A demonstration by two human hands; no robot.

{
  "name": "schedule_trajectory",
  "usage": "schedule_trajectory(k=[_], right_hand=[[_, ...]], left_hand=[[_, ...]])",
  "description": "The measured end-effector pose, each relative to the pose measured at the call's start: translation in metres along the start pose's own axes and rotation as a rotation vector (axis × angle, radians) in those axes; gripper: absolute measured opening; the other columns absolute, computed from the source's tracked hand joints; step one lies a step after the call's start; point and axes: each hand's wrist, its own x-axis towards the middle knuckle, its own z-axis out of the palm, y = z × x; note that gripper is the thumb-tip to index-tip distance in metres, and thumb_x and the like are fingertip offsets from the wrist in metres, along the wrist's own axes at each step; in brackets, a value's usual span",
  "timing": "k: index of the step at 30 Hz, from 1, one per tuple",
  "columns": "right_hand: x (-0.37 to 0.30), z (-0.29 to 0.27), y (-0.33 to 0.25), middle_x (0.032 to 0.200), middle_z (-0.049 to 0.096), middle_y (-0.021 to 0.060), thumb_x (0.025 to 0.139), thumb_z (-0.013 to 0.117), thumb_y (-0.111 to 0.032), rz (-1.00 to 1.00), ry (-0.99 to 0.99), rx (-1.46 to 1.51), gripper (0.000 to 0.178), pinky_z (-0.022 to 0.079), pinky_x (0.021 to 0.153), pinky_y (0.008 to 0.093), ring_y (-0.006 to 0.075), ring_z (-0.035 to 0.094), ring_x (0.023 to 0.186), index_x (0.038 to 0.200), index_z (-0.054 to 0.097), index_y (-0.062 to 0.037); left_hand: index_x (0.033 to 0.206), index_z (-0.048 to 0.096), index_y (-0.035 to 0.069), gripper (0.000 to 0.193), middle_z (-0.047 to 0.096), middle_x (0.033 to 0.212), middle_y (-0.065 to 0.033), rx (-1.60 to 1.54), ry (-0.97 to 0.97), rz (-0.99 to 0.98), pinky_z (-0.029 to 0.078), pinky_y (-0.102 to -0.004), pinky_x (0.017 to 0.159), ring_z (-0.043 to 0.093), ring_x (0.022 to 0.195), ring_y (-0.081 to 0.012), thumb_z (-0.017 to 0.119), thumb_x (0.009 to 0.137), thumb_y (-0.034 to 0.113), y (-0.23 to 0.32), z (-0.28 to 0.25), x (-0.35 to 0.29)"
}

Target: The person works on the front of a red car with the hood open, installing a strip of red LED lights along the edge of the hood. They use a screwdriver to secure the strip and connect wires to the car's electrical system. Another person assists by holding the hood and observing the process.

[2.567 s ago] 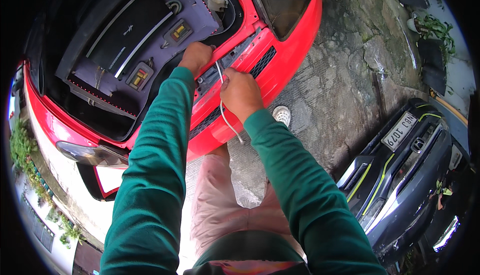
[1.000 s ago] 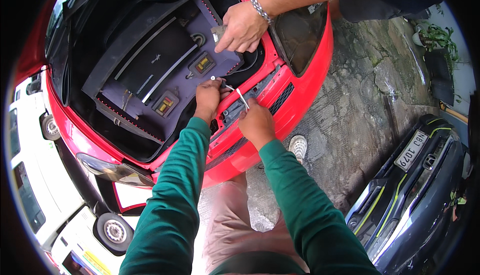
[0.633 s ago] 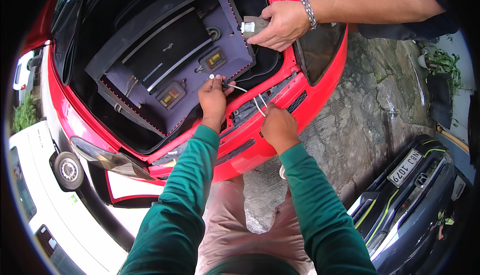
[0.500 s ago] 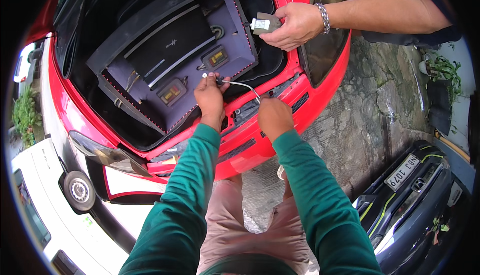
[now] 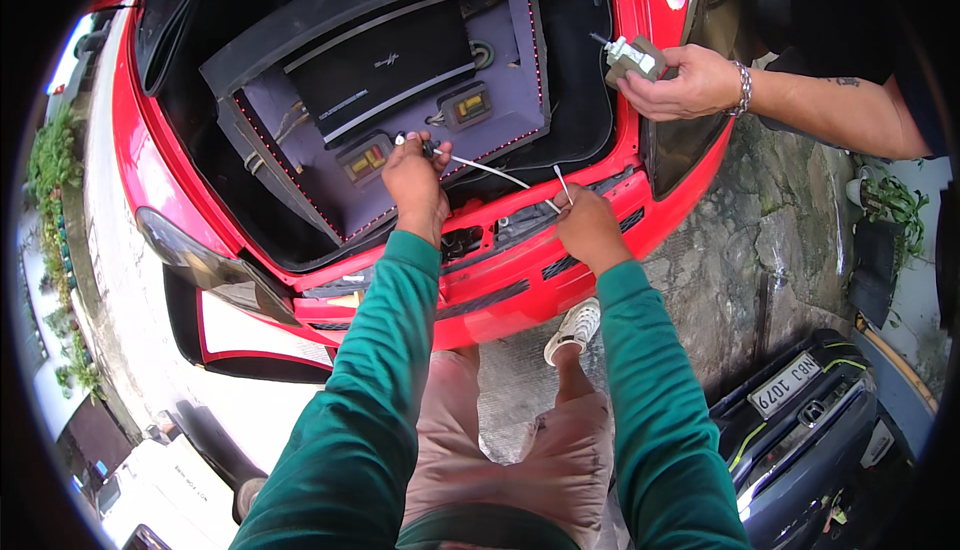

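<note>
Left hand [image 5: 415,184] and right hand [image 5: 593,229] grip the cable [image 5: 490,171], fingers closed; at the right hand's one o'clock, a co-worker's hand [image 5: 690,82].

Bright daylight | pavement [image 5: 245,395] blown white leftward | trunk [image 5: 577,25] dim | fisheye bend, black corners

left forearm [image 5: 372,340]: stretched forward across red bumper [image 5: 482,326] | left hand [image 5: 416,187]: past bumper, fingers [image 5: 409,155] pinched together | right forearm [image 5: 655,375]: slanting inward toward bumper | right hand [image 5: 592,232]: above bumper, knuckles up, fingers curled into a pinch | legs [image 5: 448,420]: just before bumper
</note>
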Motion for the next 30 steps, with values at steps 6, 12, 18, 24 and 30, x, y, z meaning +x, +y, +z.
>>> schedule_trajectory(k=[6, 12, 18, 24, 30], right_hand=[[0.002, 0.013, 0.012, 0.094, 0.075, 0.0258, 0.085, 0.067, -0.002, 0.2, 0.019, 0.299, 0.017, 0.059, 0.085, 0.0466, 0.0426, 0.074, 0.09, 0.101, 0.072, 0.001], [-0.008, 0.027, -0.003, 0.098, 0.074, 0.0273, 0.086, 0.066, 0.0, -0.019, 0.139, -0.094, 0.022, 0.059, 0.085, 0.0517, 0.044, 0.074, 0.094, 0.108, 0.063, 0.0032], [-0.01, 0.029, -0.016, 0.108, 0.069, 0.0289, 0.085, 0.069, -0.001, -0.001, 0.092, -0.328, 0.033, 0.06, 0.086, 0.052, 0.0473, 0.072, 0.097, 0.115, 0.056, 0.004], [-0.01, 0.029, 0.003, 0.107, 0.069, 0.0267, 0.087, 0.069, -0.001, -0.076, 0.184, -0.149, 0.021, 0.059, 0.085, 0.0501, 0.044, 0.069, 0.106, 0.105, 0.061, 0.0034], [-0.005, 0.029, 0.021, 0.101, 0.072, 0.0258, 0.09, 0.067, -0.002, -0.103, 0.198, 0.007, 0.012, 0.058, 0.08, 0.0527, 0.0464, 0.071, 0.096, 0.1, 0.063, 0.0024]], left_hand=[[0.11, 0.063, -0.003, 0.021, 0.065, 0.104, -0.0104, -0.075, 0.094, -0.016, 0.065, -0.033, 0.069, 0.074, 0.084, -0.0305, 0.056, 0.11, 0.016, -0.003, -0.035, -0.02], [0.108, 0.063, -0.001, 0.019, 0.066, 0.101, -0.0095, -0.033, 0.046, 0.004, 0.062, -0.0287, 0.062, 0.073, 0.078, -0.0267, 0.057, 0.109, 0.016, 0.007, -0.007, 0.01], [0.112, 0.063, -0.001, 0.017, 0.067, 0.104, -0.0096, 0.022, 0.108, -0.019, 0.061, -0.028, 0.06, 0.073, 0.078, -0.0261, 0.056, 0.11, 0.014, 0.013, -0.022, 0.005], [0.113, 0.062, -0.002, 0.017, 0.065, 0.105, -0.01, -0.047, 0.139, -0.032, 0.064, -0.0315, 0.068, 0.072, 0.082, -0.0283, 0.055, 0.11, 0.014, 0.017, -0.032, -0.015], [0.109, 0.062, -0.005, 0.02, 0.063, 0.108, -0.0133, -0.111, 0.269, -0.065, 0.067, -0.0312, 0.071, 0.072, 0.084, -0.0291, 0.055, 0.109, 0.013, 0.004, -0.063, -0.039]])
